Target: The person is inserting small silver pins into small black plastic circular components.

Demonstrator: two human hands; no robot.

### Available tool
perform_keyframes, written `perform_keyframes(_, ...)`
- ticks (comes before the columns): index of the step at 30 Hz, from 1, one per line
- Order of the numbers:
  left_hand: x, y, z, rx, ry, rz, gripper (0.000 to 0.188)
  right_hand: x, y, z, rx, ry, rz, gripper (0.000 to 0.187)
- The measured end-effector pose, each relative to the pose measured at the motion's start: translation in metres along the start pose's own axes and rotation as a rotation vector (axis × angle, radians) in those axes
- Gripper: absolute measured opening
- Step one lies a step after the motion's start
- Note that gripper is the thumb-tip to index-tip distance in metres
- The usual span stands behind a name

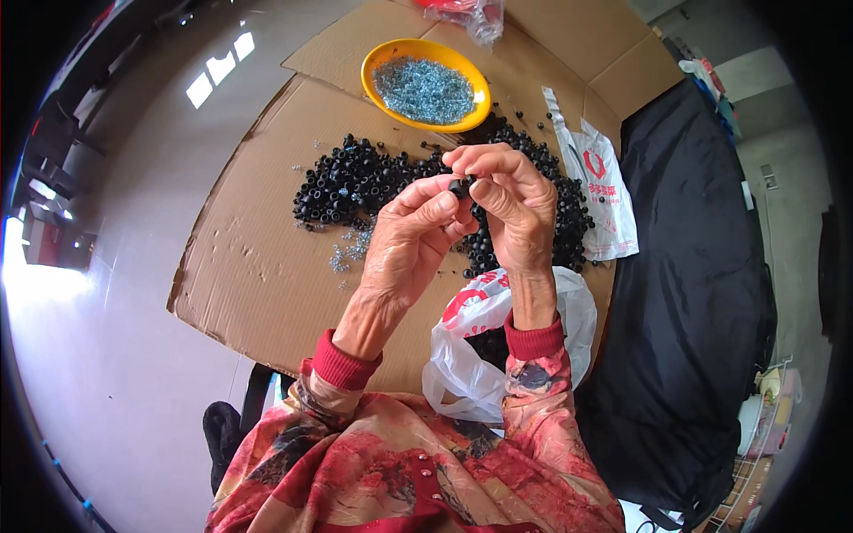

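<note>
My left hand [404, 233] pinches a small round black plastic part [458, 188] between thumb and fingertips. Right against it, the thumb and fingers of my right hand [515, 200] close on another small dark piece, mostly hidden by the fingertips. Both hands are raised over a spread pile of black cup-shaped plastic parts [342, 182] on a cardboard sheet [240, 231]. Beside the pile near my left wrist lie scattered small clear bluish pieces [348, 253]. More of these clear pieces [422, 89] fill a yellow oval bowl [482, 93] beyond the hands.
A translucent white plastic bag [453, 373] with black parts inside stands under my right forearm. A flattened white bag with red print [604, 191] lies at the cardboard's right. Black fabric [684, 293] covers something further right. A red item in clear plastic [466, 13] sits at the far edge.
</note>
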State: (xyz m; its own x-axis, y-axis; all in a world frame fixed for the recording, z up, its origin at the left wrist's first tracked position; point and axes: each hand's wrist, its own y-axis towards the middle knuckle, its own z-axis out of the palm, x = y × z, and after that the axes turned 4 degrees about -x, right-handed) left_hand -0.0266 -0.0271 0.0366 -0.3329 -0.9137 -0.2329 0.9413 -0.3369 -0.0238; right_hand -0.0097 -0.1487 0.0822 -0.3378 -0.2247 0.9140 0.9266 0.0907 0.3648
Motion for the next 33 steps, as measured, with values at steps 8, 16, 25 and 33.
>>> perform_keyframes(8, -0.004, -0.002, -0.003, -0.001, 0.009, -0.021, 0.019, 0.003, 0.002, -0.001, 0.067, -0.107, -0.04, 0.011)
perform_keyframes(16, -0.007, -0.007, 0.001, 0.022, 0.016, -0.056, 0.019, 0.015, 0.006, -0.01, 0.181, -0.257, -0.097, 0.011)
perform_keyframes(25, -0.008, -0.009, 0.006, 0.019, 0.034, -0.069, 0.018, 0.031, 0.011, -0.012, 0.248, -0.472, -0.142, 0.008)
perform_keyframes(33, -0.007, -0.009, 0.006, -0.001, 0.06, -0.016, 0.018, 0.035, 0.011, -0.008, 0.199, -0.543, -0.099, 0.009)
